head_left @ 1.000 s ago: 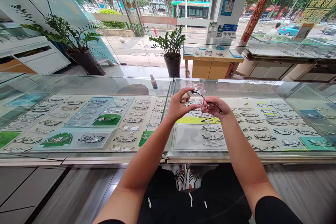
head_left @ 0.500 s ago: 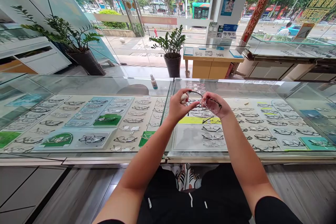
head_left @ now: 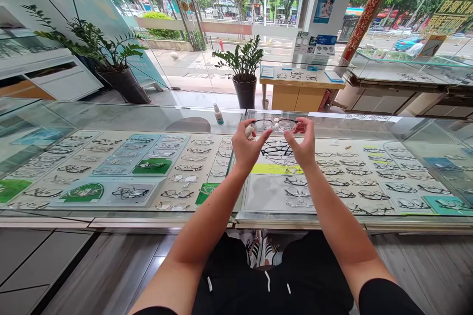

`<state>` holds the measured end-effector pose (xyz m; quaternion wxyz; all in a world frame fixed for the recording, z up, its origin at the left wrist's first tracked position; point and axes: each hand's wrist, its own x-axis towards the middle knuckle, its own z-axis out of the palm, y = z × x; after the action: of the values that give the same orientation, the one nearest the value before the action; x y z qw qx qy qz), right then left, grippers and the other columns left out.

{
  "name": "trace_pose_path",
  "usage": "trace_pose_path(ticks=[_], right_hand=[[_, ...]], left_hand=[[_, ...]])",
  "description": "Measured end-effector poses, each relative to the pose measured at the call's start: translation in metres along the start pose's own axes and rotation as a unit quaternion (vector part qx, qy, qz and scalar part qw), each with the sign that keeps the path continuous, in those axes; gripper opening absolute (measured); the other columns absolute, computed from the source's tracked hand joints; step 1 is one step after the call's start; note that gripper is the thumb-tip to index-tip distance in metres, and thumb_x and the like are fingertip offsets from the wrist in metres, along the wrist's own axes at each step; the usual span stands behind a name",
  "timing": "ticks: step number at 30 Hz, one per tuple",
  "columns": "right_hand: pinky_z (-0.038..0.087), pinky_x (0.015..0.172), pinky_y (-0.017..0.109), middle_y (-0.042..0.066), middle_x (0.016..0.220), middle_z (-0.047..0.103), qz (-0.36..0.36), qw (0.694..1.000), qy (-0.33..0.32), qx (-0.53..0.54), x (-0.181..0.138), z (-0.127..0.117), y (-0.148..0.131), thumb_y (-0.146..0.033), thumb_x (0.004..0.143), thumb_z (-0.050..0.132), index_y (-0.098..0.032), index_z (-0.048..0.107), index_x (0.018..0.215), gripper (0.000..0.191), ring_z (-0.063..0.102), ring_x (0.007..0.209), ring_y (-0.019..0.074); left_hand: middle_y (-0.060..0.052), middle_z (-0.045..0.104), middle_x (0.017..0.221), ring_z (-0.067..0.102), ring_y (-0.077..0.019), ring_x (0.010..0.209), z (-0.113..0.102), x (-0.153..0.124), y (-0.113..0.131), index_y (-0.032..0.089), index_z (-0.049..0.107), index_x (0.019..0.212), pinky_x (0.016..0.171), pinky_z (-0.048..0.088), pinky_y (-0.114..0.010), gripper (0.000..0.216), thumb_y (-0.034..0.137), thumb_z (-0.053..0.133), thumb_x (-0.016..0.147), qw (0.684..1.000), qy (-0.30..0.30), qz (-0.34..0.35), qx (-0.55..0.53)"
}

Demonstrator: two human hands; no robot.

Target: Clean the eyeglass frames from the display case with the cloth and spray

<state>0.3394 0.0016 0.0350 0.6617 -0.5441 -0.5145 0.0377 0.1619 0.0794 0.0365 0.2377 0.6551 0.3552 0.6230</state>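
Observation:
A pair of dark-rimmed eyeglasses (head_left: 275,125) is held up level above the glass counter, its two lenses side by side. My left hand (head_left: 249,145) grips the frame's left end between thumb and fingers. A crumpled whitish cloth (head_left: 250,132) is tucked in that same hand. At the frame's right end, my right hand (head_left: 303,142) is closed on the glasses, thumb low and fingers behind. Under the counter glass, just below the hands, lie more eyeglasses (head_left: 277,150).
The glass display counter (head_left: 207,214) spans the view, with rows of eyeglasses inside. A small spray bottle (head_left: 218,114) stands on its top, left of my hands. Beyond are a potted plant (head_left: 245,91), a leaning potted plant (head_left: 127,86) and a wooden display table (head_left: 291,96).
The eyeglasses have turned from slanted to level, facing forward. My right hand has shifted from around the right lens to the frame's right end, a little up and left.

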Motion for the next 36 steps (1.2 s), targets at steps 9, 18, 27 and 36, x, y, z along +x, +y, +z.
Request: trace_pose_path(ticks=[9,18,27,36], right_hand=[[0.050,0.107,0.054,0.005,0.111,0.068,-0.007,0.998,0.009,-0.063,-0.0058,0.0036,-0.0041,-0.059,0.092,0.077,-0.030,0.056,0.133,0.054,0.065,0.099,0.0259],[0.053,0.110,0.055,0.011,0.132,0.065,-0.095,0.992,0.034,-0.075,-0.0076,0.0056,-0.0053,-0.052,0.099,0.073,-0.031,0.053,0.148,0.056,0.067,0.122,0.0309],[0.055,0.111,0.060,0.013,0.139,0.063,-0.084,0.991,0.037,-0.096,-0.0084,0.0059,-0.0062,-0.055,0.100,0.072,-0.032,0.051,0.150,0.059,0.065,0.127,0.0336],[0.056,0.108,0.058,0.014,0.140,0.062,-0.102,0.987,0.038,-0.119,-0.0091,0.0060,-0.0059,-0.052,0.102,0.069,-0.031,0.049,0.153,0.059,0.067,0.128,0.0334]], left_hand=[[0.004,0.064,0.078,0.057,-0.0133,0.063,0.0012,-0.0013,-0.0022,0.024,0.070,0.123,0.064,0.048,-0.031,0.061,0.064,0.092,0.083,0.999,0.009,0.040,0.002],[-0.001,0.067,0.088,0.062,-0.0175,0.074,0.0015,-0.0009,-0.0016,0.026,0.069,0.133,0.074,0.053,-0.035,0.063,0.059,0.093,0.084,0.997,0.009,0.078,-0.014],[-0.003,0.069,0.097,0.065,-0.0201,0.084,0.0030,-0.0014,-0.0040,0.027,0.068,0.134,0.083,0.054,-0.038,0.062,0.059,0.092,0.086,0.998,0.001,0.066,-0.010],[-0.009,0.071,0.113,0.067,-0.0235,0.096,0.0030,-0.0012,-0.0026,0.026,0.067,0.134,0.089,0.057,-0.041,0.064,0.062,0.090,0.086,0.998,-0.004,0.069,-0.004]])
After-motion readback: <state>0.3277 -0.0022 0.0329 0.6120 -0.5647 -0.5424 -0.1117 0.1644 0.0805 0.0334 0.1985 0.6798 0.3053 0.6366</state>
